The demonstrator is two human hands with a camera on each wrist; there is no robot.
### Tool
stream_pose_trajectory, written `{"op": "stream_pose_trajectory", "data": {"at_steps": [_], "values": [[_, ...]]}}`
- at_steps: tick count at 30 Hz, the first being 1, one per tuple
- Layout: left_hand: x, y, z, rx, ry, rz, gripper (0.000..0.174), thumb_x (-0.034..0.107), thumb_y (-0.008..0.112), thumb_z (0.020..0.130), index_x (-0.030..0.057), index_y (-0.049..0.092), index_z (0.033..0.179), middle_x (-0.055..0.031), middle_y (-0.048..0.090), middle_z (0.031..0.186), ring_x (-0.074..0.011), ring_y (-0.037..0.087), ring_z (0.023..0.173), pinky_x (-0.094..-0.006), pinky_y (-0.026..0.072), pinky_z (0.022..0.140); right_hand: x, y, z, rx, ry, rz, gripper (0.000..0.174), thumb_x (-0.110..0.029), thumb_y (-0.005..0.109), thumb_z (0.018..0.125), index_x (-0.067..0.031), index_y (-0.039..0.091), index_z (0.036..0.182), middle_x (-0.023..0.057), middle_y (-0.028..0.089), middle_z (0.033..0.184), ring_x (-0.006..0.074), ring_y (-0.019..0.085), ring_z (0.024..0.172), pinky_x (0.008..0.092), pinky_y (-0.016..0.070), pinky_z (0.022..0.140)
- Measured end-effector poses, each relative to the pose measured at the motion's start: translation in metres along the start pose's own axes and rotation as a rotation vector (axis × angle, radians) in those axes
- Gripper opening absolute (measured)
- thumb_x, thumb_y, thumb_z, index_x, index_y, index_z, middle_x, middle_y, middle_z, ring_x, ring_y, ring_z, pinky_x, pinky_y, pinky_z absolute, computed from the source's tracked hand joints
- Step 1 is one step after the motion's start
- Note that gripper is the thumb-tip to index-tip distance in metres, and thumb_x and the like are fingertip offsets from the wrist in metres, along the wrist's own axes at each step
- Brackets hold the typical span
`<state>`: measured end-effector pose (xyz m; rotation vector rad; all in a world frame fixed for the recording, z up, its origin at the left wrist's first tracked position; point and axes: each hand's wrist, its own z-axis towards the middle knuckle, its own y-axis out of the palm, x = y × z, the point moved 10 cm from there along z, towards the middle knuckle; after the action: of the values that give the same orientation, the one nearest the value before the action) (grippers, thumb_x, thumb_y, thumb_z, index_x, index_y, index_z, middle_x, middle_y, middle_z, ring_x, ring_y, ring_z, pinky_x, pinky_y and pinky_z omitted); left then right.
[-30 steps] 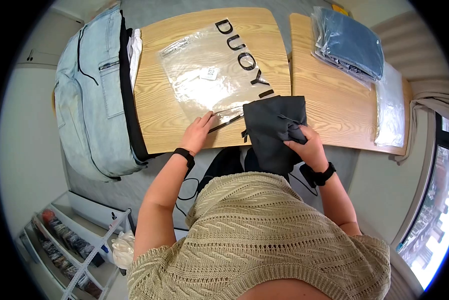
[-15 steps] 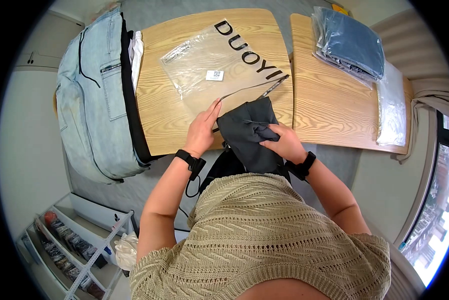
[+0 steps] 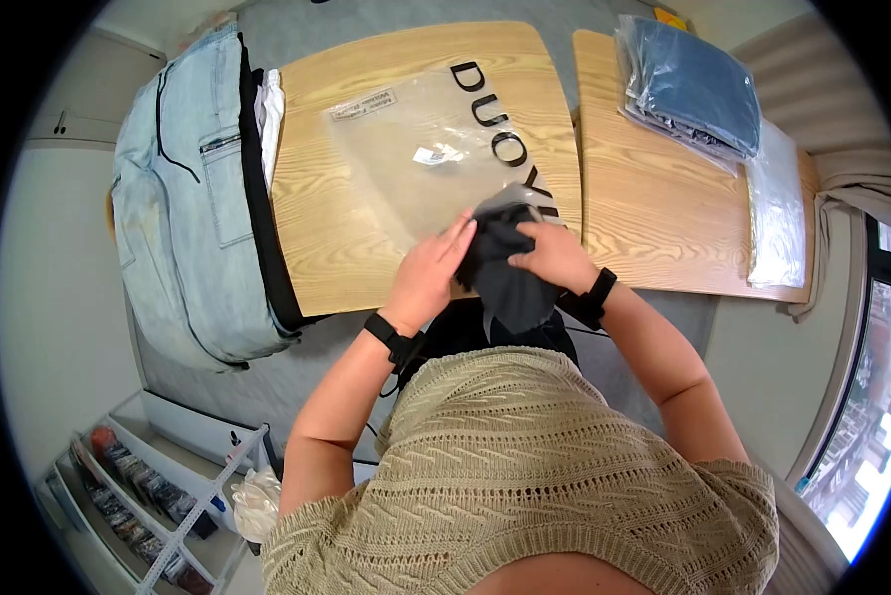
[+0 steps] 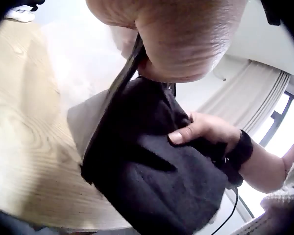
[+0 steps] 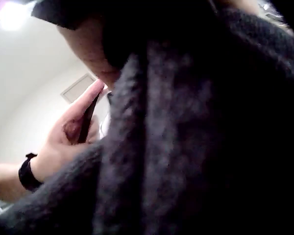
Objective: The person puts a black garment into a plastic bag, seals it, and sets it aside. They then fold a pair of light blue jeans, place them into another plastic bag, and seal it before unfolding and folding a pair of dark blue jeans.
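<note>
A clear plastic zip bag [image 3: 391,178] with black DUOYI lettering lies on the wooden table [image 3: 316,258]. My left hand [image 3: 428,281] pinches the dark edge strip [image 4: 115,93] of its mouth between thumb and fingers. My right hand [image 3: 561,260] grips a folded dark garment [image 3: 510,288], thumb on top and the other fingers hidden beneath. In the left wrist view the garment's far corner shows greyish through the plastic, inside the bag's mouth. The garment's near end hangs past the table's front edge, over my lap.
Light-blue denim clothing [image 3: 182,208] is piled at the left. On the right-hand table, a stack of bagged blue garments [image 3: 693,84] stands behind flat clear bags [image 3: 777,218]. A white label [image 3: 428,156] shows on the zip bag. Storage bins [image 3: 158,496] stand low at the left.
The right hand has moved left and forward with the garment, whose far end has entered the bag's mouth. My left hand has shifted right, and the bag's mouth has come round the garment.
</note>
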<state>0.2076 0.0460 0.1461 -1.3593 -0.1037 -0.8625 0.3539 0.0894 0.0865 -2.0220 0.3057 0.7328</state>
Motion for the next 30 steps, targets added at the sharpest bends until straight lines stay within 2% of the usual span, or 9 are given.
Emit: {"op": "stream_pose_trajectory", "data": {"at_steps": [2, 6, 8, 12, 14, 17, 23, 25, 30], "values": [[0.008, 0.014, -0.004, -0.117, 0.060, 0.049, 0.072, -0.010, 0.053, 0.062, 0.0026, 0.040, 0.132, -0.0076, 0.038, 0.142, -0.0286, 0.051, 0.077, -0.0361, 0.0457, 0.072, 0.006, -0.013, 0.008, 0.071, 0.056, 0.047, 0.050, -0.025, 0.074, 0.070, 0.0022, 0.059, 0.108, 0.0203, 0.063, 0.100, 0.0349, 0.060, 0.094, 0.0369, 0.0473, 0.081], [0.014, -0.001, 0.008, -0.004, 0.040, 0.086, 0.068, -0.009, 0.053, 0.064, 0.0031, 0.044, 0.130, -0.0063, 0.039, 0.142, -0.0260, 0.048, 0.073, -0.0344, 0.0448, 0.069, -0.003, -0.011, 0.015, 0.008, -0.064, 0.180, 0.045, -0.021, 0.073, 0.071, 0.0047, 0.060, 0.105, 0.0202, 0.064, 0.098, 0.0313, 0.062, 0.090, 0.0334, 0.0476, 0.080], [0.019, -0.006, 0.014, -0.022, 0.073, 0.096, 0.066, -0.008, 0.053, 0.064, 0.0029, 0.045, 0.129, -0.0061, 0.040, 0.141, -0.0250, 0.048, 0.074, -0.0335, 0.0445, 0.069, 0.012, -0.010, 0.023, 0.024, 0.008, 0.507, 0.039, -0.016, 0.072, 0.073, 0.0051, 0.061, 0.104, 0.0169, 0.066, 0.094, 0.0237, 0.063, 0.085, 0.0299, 0.0477, 0.078], [0.031, -0.015, 0.024, -0.021, 0.137, 0.092, 0.059, -0.005, 0.053, 0.067, 0.0033, 0.050, 0.125, -0.0041, 0.043, 0.139, -0.0215, 0.047, 0.073, -0.0305, 0.0435, 0.069, -0.011, -0.028, 0.013, 0.069, 0.065, 0.344, 0.035, -0.012, 0.071, 0.075, 0.0040, 0.061, 0.105, 0.0112, 0.066, 0.094, 0.0177, 0.062, 0.084, 0.0282, 0.0478, 0.078], [0.022, -0.019, 0.027, -0.024, 0.105, 0.124, 0.053, -0.001, 0.053, 0.070, 0.0054, 0.053, 0.123, -0.0024, 0.046, 0.137, -0.0212, 0.050, 0.082, -0.0327, 0.0418, 0.077, -0.015, -0.009, 0.011, -0.117, 0.032, 0.828, 0.033, -0.010, 0.070, 0.077, 0.0025, 0.061, 0.107, 0.0068, 0.066, 0.095, 0.0144, 0.061, 0.085, 0.0276, 0.0480, 0.079], [-0.011, -0.044, 0.026, 0.128, -0.049, 0.227, 0.054, -0.004, 0.051, 0.071, 0.0103, 0.053, 0.124, 0.0005, 0.046, 0.136, -0.0243, 0.046, 0.110, -0.0418, 0.0332, 0.094, 0.002, -0.012, 0.012, -0.088, 0.065, 1.010, 0.039, -0.010, 0.069, 0.078, 0.0028, 0.057, 0.113, 0.0075, 0.064, 0.101, 0.0151, 0.061, 0.090, 0.0279, 0.0481, 0.082], [-0.020, -0.027, 0.027, -0.008, -0.010, 0.276, 0.068, -0.014, 0.047, 0.066, 0.0097, 0.046, 0.130, -0.0021, 0.043, 0.139, -0.0276, 0.040, 0.122, -0.0441, 0.0306, 0.100, 0.020, -0.007, 0.010, -0.055, 0.154, 1.299, 0.040, -0.010, 0.065, 0.082, 0.0036, 0.054, 0.117, 0.0097, 0.063, 0.106, 0.0166, 0.061, 0.092, 0.0277, 0.0496, 0.080], [-0.020, -0.023, 0.030, -0.041, -0.028, 0.286, 0.071, -0.015, 0.048, 0.064, 0.0100, 0.044, 0.131, -0.0027, 0.040, 0.140, -0.0285, 0.039, 0.123, -0.0454, 0.0297, 0.101, 0.029, 0.006, 0.005, -0.057, 0.331, 1.377, 0.039, -0.011, 0.064, 0.083, 0.0027, 0.053, 0.118, 0.0095, 0.062, 0.107, 0.0175, 0.061, 0.093, 0.0281, 0.0491, 0.082], [-0.011, -0.014, 0.036, -0.091, 0.010, 0.146, 0.075, -0.016, 0.048, 0.063, 0.0079, 0.040, 0.134, -0.0068, 0.037, 0.142, -0.0306, 0.034, 0.129, -0.0485, 0.0267, 0.104, 0.009, -0.008, 0.005, 0.056, 0.211, 1.140, 0.044, -0.020, 0.068, 0.079, 0.0023, 0.055, 0.115, 0.0127, 0.064, 0.104, 0.0220, 0.063, 0.092, 0.0311, 0.0490, 0.082]]}}
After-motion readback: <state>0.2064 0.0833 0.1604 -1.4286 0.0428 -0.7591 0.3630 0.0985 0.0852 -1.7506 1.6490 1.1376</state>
